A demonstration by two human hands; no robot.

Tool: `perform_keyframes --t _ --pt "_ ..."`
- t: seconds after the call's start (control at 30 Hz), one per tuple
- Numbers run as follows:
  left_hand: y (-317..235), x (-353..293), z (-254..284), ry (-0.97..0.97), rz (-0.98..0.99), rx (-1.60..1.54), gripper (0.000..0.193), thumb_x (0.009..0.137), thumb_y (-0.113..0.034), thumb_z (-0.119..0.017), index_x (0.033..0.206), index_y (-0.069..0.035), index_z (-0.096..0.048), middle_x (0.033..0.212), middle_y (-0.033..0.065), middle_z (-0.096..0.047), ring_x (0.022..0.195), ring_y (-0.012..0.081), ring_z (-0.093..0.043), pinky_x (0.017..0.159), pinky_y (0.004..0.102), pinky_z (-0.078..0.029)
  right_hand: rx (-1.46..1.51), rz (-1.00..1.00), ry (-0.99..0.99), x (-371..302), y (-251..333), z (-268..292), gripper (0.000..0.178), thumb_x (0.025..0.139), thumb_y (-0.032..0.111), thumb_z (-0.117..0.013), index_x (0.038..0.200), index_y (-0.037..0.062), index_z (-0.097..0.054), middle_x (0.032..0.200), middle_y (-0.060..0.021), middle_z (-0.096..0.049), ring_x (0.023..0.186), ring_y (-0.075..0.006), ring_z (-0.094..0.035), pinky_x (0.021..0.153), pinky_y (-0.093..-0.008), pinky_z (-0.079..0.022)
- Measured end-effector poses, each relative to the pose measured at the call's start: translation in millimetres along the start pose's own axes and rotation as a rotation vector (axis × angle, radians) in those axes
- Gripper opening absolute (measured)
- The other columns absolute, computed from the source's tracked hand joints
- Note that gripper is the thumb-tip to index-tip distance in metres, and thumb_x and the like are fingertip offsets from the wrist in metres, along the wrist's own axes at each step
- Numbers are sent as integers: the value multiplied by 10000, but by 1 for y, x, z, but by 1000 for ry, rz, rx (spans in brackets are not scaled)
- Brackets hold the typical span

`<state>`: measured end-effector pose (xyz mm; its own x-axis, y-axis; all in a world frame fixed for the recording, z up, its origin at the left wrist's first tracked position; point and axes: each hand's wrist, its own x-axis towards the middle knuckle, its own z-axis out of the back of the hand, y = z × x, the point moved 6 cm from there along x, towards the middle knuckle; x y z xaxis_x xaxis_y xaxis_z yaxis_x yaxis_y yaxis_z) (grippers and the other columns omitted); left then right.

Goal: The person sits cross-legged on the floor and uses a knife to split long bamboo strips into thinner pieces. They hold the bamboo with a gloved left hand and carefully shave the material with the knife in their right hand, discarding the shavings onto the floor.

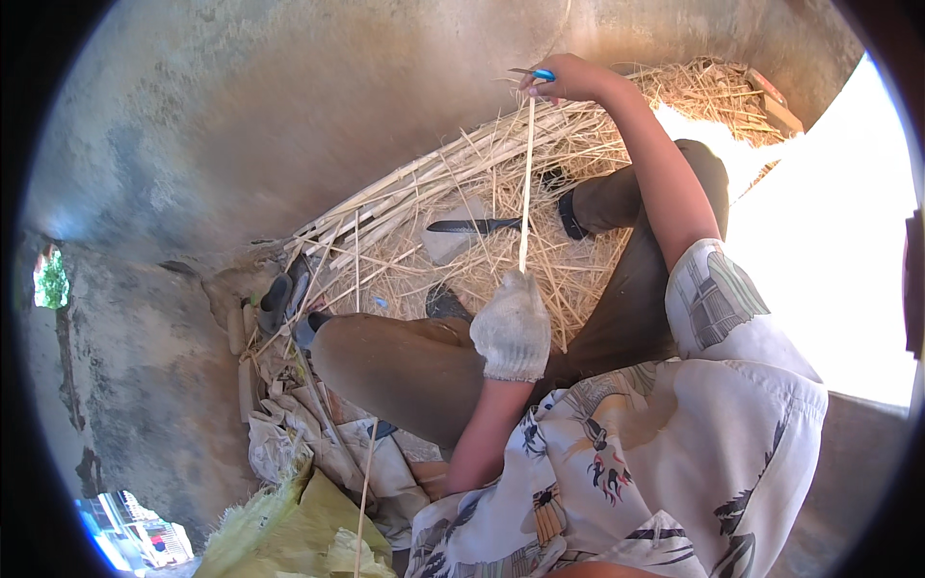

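My left hand (511,326), in a whitish knitted glove, is closed around the lower end of a thin pale strip (526,188) that looks like split bamboo or cane. The strip runs upward, nearly straight, to my bare right hand (563,79) at arm's length. That hand grips a small knife with a blue handle (544,74), its short blade pointing left. The strip passes at the fingers of this hand; whether they pinch it or the blade touches it, I cannot tell. Beneath the strip, a larger dark blade (472,226) lies across a pale flat stone (448,243).
Long pale stalks (385,193) lie along the concrete wall (260,106), with loose straw-like shavings (588,299) around my bent legs. Grey footwear (276,297) and crumpled whitish sacking (279,443) are at left, a yellow-green sack (289,525) near me. Bricks (774,104) sit at far right.
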<state>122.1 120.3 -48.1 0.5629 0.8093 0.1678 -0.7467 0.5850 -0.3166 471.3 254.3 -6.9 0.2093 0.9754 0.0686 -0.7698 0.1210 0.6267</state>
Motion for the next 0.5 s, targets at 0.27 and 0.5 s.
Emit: perform_keyframes --t 0.27,0.5 --pt "-1 0 -4 37 -31 22 253 1007 -294 -534 942 -66 -623 652 162 -656 619 371 -676 662 482 -570 -173 125 -65 0 7 -3 129 899 197 -688 979 107 -733 931 -104 -728 911 -243 -686 777 -397 -527" --pt "-6 -1 -4 11 -72 2 238 1006 -289 -529 939 -80 -621 623 143 -644 613 371 -677 668 482 -573 -330 79 -539 8 -4 5 171 939 156 -567 1001 69 -701 1078 -163 -673 989 -363 -669 858 -476 -531"
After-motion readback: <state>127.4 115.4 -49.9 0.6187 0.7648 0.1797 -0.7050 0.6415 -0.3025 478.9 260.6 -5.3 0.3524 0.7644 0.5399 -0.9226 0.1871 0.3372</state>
